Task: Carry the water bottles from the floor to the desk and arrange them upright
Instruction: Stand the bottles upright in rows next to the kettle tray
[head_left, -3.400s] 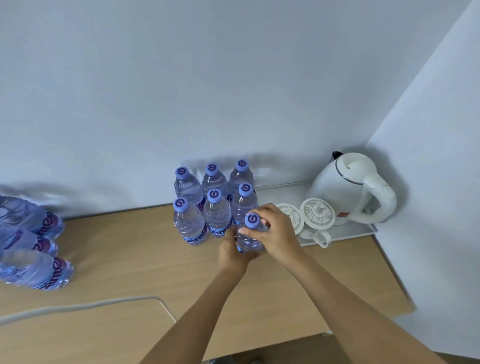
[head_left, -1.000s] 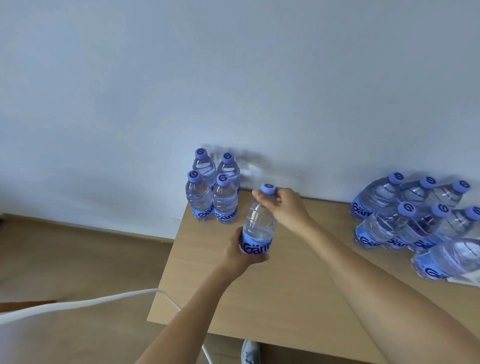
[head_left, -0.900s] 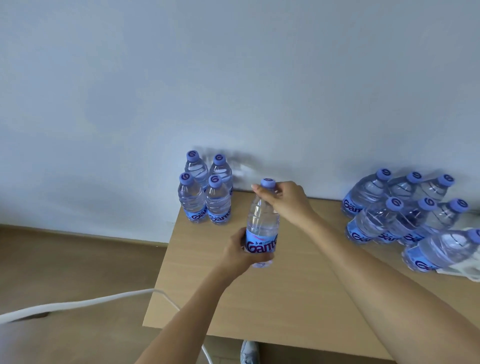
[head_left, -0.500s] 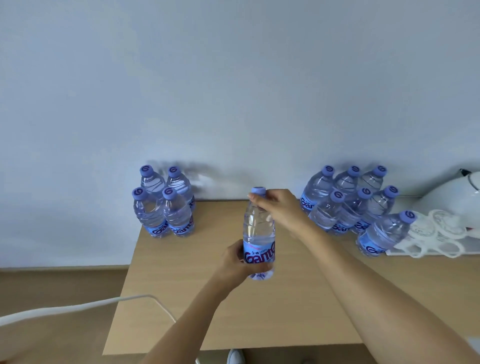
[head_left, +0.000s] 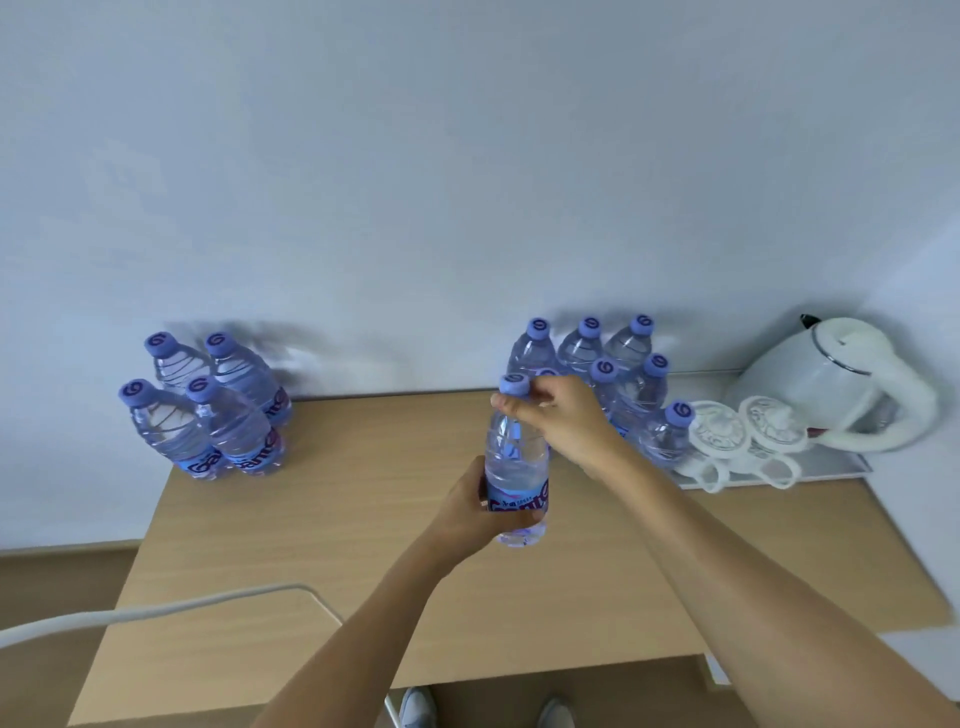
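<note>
Single head-worn wide-angle view, looking forward and down, close over desk (head_left: 363, 519), facing wall (head_left: 467, 156)

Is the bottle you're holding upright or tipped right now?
Upright. The held bottle has its cap at the top; the left hand grips its label and the right hand pinches near the cap. Whether it touches the desk is unclear.

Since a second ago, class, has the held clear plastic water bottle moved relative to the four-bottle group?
Yes. The held bottle now sits farther right of the four-bottle group, nearer the white kettle.

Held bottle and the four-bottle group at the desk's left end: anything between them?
Only bare desk between the held bottle and the four-bottle group, in the head view.
</note>
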